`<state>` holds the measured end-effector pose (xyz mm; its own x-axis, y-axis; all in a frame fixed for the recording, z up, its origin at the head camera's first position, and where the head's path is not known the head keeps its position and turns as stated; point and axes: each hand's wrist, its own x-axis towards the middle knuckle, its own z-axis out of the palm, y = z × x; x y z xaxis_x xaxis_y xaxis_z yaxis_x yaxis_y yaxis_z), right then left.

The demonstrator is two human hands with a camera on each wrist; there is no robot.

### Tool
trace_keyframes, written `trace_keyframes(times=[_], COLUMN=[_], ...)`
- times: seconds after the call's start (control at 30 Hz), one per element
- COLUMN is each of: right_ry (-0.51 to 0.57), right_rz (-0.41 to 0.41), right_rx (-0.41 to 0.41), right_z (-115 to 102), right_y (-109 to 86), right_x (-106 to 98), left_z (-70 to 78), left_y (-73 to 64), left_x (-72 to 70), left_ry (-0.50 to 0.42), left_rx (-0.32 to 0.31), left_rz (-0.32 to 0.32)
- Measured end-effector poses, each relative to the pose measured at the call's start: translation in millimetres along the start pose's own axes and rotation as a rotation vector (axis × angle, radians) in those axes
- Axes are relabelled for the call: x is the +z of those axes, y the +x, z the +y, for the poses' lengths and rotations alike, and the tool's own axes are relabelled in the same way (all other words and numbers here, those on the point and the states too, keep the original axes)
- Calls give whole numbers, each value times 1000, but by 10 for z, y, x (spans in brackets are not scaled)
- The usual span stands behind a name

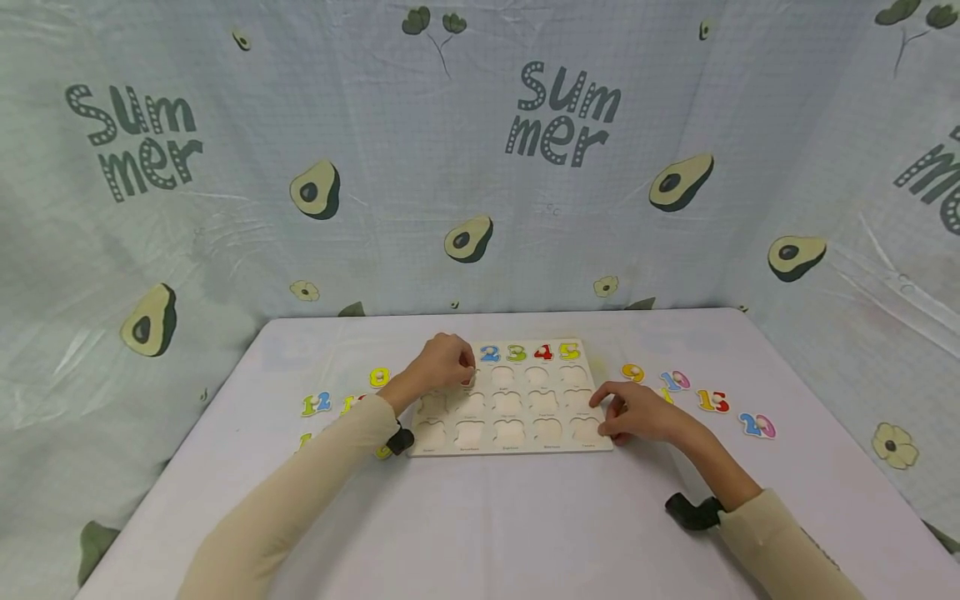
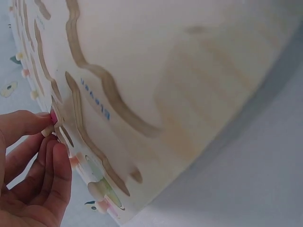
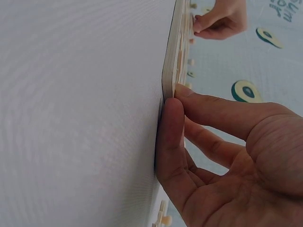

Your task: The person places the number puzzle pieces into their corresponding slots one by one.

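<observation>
Beside the board, loose numbers, sleeve overlapping some

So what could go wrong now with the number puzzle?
The left hand pinches a small piece, which might slip and land crooked. The left sleeve passes close to a yellow piece and could brush it. The right hand grips the board by its edge; a tug might shift it.

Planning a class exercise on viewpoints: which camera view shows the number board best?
The head view: most of the number board shows, a corner hidden by the left hand. The left wrist view shows part close up, with "Eleven" printed; the right wrist view, mainly its edge.
</observation>
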<state>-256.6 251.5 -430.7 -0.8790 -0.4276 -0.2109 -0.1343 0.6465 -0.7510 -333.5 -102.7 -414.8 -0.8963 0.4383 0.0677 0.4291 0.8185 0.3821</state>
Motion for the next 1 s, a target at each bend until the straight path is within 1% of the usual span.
trace_keyframes(times=[0.13,0.33,0.53,0.77,0.87,1.0], right_ry=[0,-7,-5,-10,-14,-18], right_rz=[-1,-1,-4,-2,-3,-3], right_rx=[0,-4,-12,-1,1,-5], right_z=[1,7,1,-4,1,-1], right_y=[0,4,8,9,11,11], right_x=[0,-5,-6,-8,-7,-10], left_z=[3,31,46,26,20,23], left_y=[17,31,26,39,48,57], left_x=[24,33,43,50,50,38], left_ry=[17,0,17,-14,-11,-15], left_rx=[10,-17,-26,-32,-30,-45], left_rz=[4,-15,-33,-39,-41,-61])
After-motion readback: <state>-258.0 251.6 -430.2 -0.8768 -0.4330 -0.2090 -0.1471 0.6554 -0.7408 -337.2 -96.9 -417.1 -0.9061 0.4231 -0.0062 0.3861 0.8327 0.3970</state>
